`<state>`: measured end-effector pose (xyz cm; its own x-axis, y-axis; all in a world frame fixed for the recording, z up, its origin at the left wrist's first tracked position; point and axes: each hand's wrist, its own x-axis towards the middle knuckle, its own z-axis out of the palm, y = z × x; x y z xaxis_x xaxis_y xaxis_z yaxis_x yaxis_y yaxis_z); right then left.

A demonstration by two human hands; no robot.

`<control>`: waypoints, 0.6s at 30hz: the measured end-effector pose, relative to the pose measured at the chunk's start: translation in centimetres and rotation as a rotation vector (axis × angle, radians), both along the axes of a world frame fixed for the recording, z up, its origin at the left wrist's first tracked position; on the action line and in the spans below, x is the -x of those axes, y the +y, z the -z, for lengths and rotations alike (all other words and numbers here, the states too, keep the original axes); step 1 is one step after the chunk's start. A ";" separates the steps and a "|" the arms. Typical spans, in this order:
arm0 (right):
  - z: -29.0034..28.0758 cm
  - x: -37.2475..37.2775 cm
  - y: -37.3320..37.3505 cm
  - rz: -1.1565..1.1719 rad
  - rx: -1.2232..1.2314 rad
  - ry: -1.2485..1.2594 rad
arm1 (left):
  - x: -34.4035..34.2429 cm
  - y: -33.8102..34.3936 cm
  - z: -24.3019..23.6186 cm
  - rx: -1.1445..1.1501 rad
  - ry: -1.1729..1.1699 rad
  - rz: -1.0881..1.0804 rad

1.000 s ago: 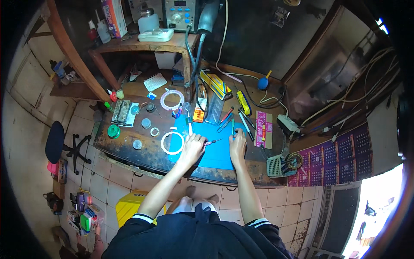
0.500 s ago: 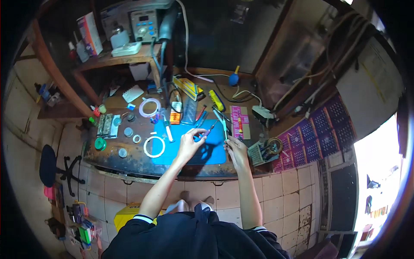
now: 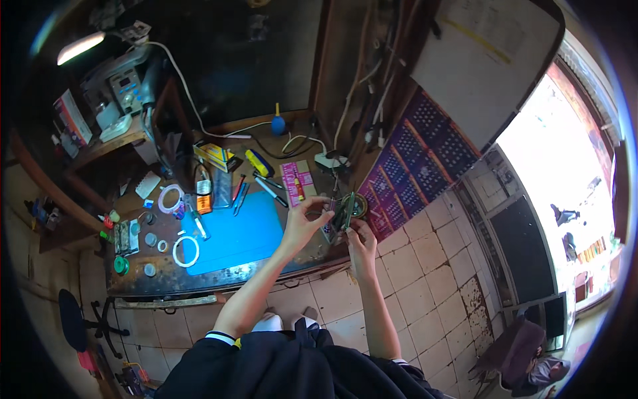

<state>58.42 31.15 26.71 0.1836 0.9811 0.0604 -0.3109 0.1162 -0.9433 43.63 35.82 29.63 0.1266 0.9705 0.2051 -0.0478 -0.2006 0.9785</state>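
At the right end of the bench, my left hand (image 3: 310, 223) is closed, thumb and fingers pinching a slim pen-like tool (image 3: 333, 205) held upright. My right hand (image 3: 361, 245) is just to its right, closed on the lower end of a flat, narrow greenish piece (image 3: 349, 210), seen nearly edge-on; its kind I cannot make out. Both hands are raised over a small basket (image 3: 336, 233), which they partly hide. Beside the basket is a round coil (image 3: 359, 205). A blue mat (image 3: 239, 236) lies to the left of my hands.
Pens (image 3: 271, 189), a yellow tool (image 3: 258, 162), a pink-patterned box (image 3: 297, 181) and a blue air blower (image 3: 278, 124) lie beyond the mat. White rings (image 3: 186, 251) and small jars (image 3: 150, 270) sit at left. A soldering station (image 3: 127, 90) stands on a shelf.
My view has turned to the right. Both hands have moved from over the mat to the basket at the bench's right end, still holding the tool and the narrow piece.
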 end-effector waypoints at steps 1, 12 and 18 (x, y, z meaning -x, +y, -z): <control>-0.5 -0.5 -0.3 -0.004 -0.009 0.006 | -0.8 0.0 0.2 0.007 -0.002 0.005; 1.0 -3.1 0.7 -0.044 -0.061 0.031 | -2.8 0.6 1.5 -0.095 0.180 -0.102; 0.3 -2.3 1.7 0.324 -0.092 -0.989 | -2.3 1.1 1.9 -0.124 0.320 -0.073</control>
